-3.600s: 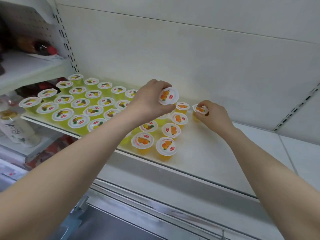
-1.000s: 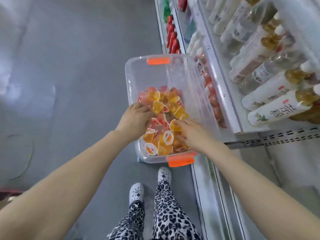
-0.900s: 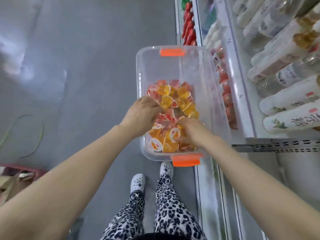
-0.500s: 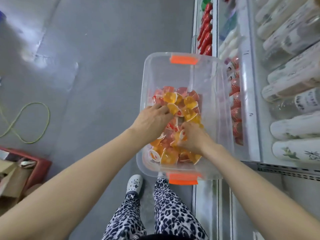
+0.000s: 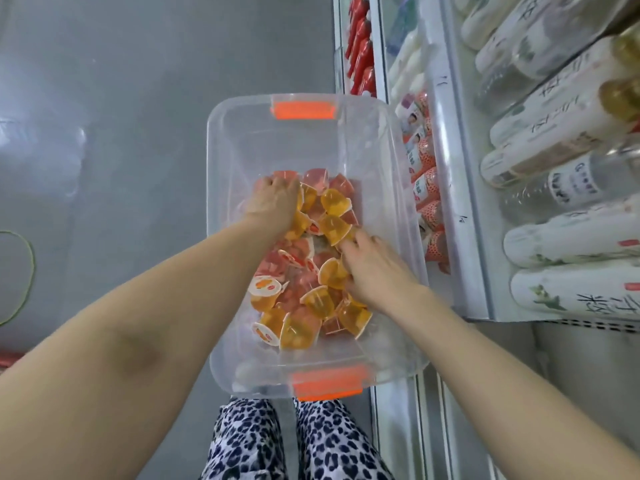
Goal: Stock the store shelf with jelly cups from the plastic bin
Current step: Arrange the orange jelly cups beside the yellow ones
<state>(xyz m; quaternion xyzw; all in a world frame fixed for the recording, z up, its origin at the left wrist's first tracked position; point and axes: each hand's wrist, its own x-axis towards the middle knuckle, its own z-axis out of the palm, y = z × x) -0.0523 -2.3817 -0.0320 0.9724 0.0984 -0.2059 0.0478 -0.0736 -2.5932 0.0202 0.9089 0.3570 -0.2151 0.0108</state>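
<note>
Both bare arms reach down and forward into the plastic bin (image 5: 215, 244), which sits on the grey floor (image 5: 121, 98) hard against the foot of the store shelf (image 5: 460, 188). The left hand (image 5: 274, 202) is the farther in, back uppermost, wrist bent down, at the far left edge of the heap. The right hand (image 5: 375, 268) comes in from the shelf side, lower and nearer, its back also up and its fingers aimed toward the left hand.

The bin is clear, with an orange handle (image 5: 304, 109) at the far end and another at the near end. The jelly cups (image 5: 301, 327) lie jumbled in its near half, orange and red ones mixed, some on their sides, some lid-up; the far half of the bottom is bare.

The left fingers are curled down into the cups beside a red one, tips hidden, so I cannot tell whether they have hold of any. The right fingers are loosely bent and a little apart, tips against an orange cup, with another orange cup just beside the thumb; whether it has one pinched I cannot tell.

White bottles (image 5: 554, 109) lie in rows on the shelf, and leopard-print trousers (image 5: 294, 441) show below the bin
</note>
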